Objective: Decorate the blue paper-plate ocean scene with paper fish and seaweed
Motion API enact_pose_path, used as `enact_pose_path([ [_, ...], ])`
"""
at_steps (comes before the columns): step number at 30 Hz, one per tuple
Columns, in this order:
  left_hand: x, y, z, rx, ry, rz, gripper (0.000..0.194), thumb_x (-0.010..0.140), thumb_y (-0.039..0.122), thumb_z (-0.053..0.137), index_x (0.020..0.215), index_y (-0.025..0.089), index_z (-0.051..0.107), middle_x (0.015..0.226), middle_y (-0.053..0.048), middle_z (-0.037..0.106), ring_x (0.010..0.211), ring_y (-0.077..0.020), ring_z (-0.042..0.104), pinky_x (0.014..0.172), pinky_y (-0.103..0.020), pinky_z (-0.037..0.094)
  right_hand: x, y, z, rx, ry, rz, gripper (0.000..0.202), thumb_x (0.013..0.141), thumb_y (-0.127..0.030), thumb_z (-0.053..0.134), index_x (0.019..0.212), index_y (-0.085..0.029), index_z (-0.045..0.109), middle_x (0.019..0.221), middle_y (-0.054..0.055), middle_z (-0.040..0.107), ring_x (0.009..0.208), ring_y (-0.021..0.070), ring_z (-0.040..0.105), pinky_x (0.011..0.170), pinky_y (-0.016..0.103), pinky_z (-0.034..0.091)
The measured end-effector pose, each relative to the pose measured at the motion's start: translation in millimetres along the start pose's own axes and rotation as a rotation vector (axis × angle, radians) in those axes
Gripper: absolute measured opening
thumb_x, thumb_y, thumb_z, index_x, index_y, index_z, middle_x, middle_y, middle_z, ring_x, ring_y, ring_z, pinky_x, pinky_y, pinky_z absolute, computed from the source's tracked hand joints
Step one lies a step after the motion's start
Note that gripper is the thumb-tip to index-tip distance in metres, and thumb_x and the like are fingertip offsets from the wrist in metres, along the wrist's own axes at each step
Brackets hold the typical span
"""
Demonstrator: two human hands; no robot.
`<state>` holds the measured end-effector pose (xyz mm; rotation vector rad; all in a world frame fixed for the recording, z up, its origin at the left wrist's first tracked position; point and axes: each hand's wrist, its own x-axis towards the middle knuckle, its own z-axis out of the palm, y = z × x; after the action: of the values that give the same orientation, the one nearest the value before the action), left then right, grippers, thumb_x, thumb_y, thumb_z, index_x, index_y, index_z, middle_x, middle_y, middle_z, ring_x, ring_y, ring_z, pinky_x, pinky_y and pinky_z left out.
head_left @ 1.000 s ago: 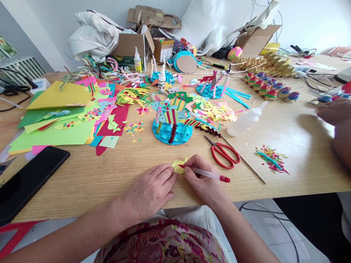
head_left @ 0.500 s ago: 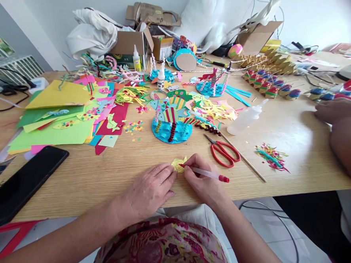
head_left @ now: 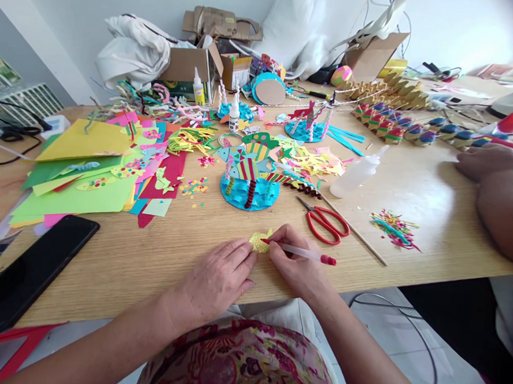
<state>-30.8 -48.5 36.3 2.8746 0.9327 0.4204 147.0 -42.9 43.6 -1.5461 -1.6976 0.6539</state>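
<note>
A small yellow paper fish [head_left: 260, 242] with drawn scale marks lies flat on the table close to its front edge. Fingers of my left hand [head_left: 223, 274] rest stretched out on the table, their tips pressing the fish's left end. In my right hand [head_left: 298, 261] is a pen [head_left: 307, 253] with a clear barrel and red ends, its red tip touching the fish. Just behind stands a blue round base [head_left: 249, 200] bearing striped paper fish on fuzzy stems. Red-handled scissors [head_left: 326, 222] lie open to the right of my right hand.
A black phone [head_left: 34, 271] and stacked coloured paper [head_left: 74, 184] lie at left. A thin wooden stick [head_left: 358, 233], a glue bottle [head_left: 355, 175] and a pile of scraps [head_left: 395, 228] are at right. Another person's arm [head_left: 503, 195] rests at the right edge.
The view has shifted very slightly. Both hands keep nearly the same place, and the pen's back end has tilted a little to the right.
</note>
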Motion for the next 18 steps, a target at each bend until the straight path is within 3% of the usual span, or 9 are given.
enact_pose_path([
  [18,-0.3,0.1,0.2,0.0,-0.012,0.0,0.039,0.082,0.021,0.052,0.119,0.009,0.046,0.121,-0.011,0.05,0.117,-0.0233,0.043,0.101,-0.037,0.037,1.9,-1.9,-0.1,-0.031,-0.004,0.016,0.008,0.073,-0.019,0.045,0.066,-0.021,0.045,0.053,-0.004,0.05,0.048,0.0102,0.046,0.046,0.021,0.032],
])
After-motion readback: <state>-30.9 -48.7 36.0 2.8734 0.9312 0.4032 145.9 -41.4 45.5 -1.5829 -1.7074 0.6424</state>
